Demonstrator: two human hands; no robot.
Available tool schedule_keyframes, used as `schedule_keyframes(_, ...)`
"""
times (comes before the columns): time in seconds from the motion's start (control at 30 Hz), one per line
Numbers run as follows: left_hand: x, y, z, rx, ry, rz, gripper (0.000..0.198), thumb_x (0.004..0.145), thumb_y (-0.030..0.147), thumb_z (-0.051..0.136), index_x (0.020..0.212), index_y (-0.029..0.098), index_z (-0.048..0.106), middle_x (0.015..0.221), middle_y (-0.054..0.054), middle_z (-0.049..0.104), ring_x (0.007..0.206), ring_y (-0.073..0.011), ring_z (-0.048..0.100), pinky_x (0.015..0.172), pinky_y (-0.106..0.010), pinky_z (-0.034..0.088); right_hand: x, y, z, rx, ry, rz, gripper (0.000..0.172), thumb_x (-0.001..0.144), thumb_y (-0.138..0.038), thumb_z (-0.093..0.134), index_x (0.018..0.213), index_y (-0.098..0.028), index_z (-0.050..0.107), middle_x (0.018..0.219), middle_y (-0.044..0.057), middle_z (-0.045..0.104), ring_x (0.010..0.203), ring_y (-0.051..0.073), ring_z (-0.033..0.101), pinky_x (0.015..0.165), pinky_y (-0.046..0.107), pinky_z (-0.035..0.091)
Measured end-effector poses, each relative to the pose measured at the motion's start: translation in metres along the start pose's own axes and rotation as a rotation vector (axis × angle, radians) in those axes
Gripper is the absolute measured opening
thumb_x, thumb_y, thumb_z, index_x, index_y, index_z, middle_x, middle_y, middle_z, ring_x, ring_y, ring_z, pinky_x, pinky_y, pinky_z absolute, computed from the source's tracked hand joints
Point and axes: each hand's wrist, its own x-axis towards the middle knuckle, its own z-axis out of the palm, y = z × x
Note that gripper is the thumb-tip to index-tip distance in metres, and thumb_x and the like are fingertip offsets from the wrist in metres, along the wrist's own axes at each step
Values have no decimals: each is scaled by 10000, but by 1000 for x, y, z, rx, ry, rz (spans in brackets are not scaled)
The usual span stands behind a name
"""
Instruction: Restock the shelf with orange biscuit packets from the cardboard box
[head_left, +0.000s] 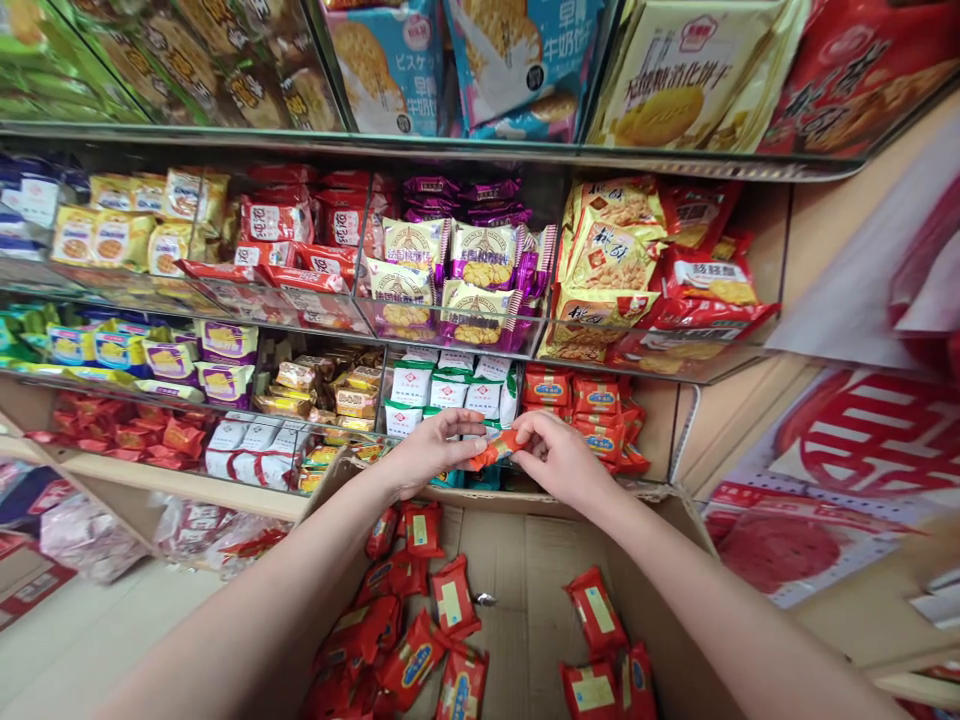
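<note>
A small oblong red plastic packet (496, 450) is held near the far edge of a brown cardboard box (517, 570), long axis left-right, fingers of the left hand (429, 455) and right hand (564, 458) gripping opposite ends.

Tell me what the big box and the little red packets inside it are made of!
The box looks like cardboard, dull and brown, with a rough top edge. The red packets seem wrapped in thin, glossy plastic film: they catch the light and crinkle. It could be foil-lined; I can't tell.
</note>
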Motion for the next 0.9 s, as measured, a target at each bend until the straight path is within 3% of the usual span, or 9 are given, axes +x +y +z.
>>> schedule_keyframes(0.13, 1, -5, -3, -28, -8, 152, 447, 585, 167, 745, 974, 145, 526, 998, -71, 592, 873, -150, 578, 762, -277, 474, -2, 3, 2, 300, -26, 130, 124, 695, -234, 558, 771, -191, 471, 1044, 63, 498, 662, 95, 530, 603, 267, 459)
schedule_keyframes(0.3, -2, -3, 1, -78, -2, 168, 486, 543, 151, 764, 969, 142, 531, 959, -57, 603, 806, -134, 589, 730, -273, 476, 1, 5, 2, 528, -77, 353, 292, 640, -363, 646, 740, -195, 428, 676, -22, 547, 632, 123, 555, 564, 265, 458)
schedule_keyframes(0.43, -5, -1, 5, -21, 26, 79, 434, 596, 224, 739, 974, 141, 544, 810, -16, 619, 680, -91, 576, 630, -213, 466, 0, 8, 2, 518, -76, 388, 293, 619, -343, 660, 713, -185, 432, 646, -35, 538, 581, 97, 522, 512, 227, 419)
schedule_keyframes(0.57, -1, 0, 9, 91, -35, -26, 315, 643, 309, 697, 869, 111, 602, 675, -13, 626, 553, -87, 556, 510, -190, 435, 1, 7, 0, 362, -36, 334, 258, 654, -312, 621, 775, -197, 425, 655, -40, 531, 569, 101, 505, 501, 229, 403)
schedule_keyframes(0.63, 3, 1, 11, 86, 28, 10, 280, 635, 295, 701, 817, 110, 597, 681, -17, 634, 557, -94, 569, 519, -194, 449, 0, 1, -1, 167, 51, 290, 218, 690, -318, 591, 769, -202, 425, 657, -36, 520, 557, 109, 503, 529, 256, 419)
schedule_keyframes(0.73, 5, 7, 13, 45, 101, 46, 263, 660, 280, 677, 840, 144, 541, 702, 2, 628, 590, -105, 598, 569, -227, 489, -5, -20, 0, -143, 135, 133, 197, 714, -325, 594, 786, -186, 475, 841, 29, 521, 663, 134, 535, 636, 302, 457)
schedule_keyframes(0.9, -1, 22, 26, -137, -15, 1, 331, 663, 146, 669, 938, 177, 486, 808, -7, 640, 712, -125, 630, 683, -297, 520, -20, -51, -1, -507, 15, -106, 313, 746, -263, 594, 1021, -156, 488, 1063, 117, 482, 970, 257, 502, 774, 398, 458)
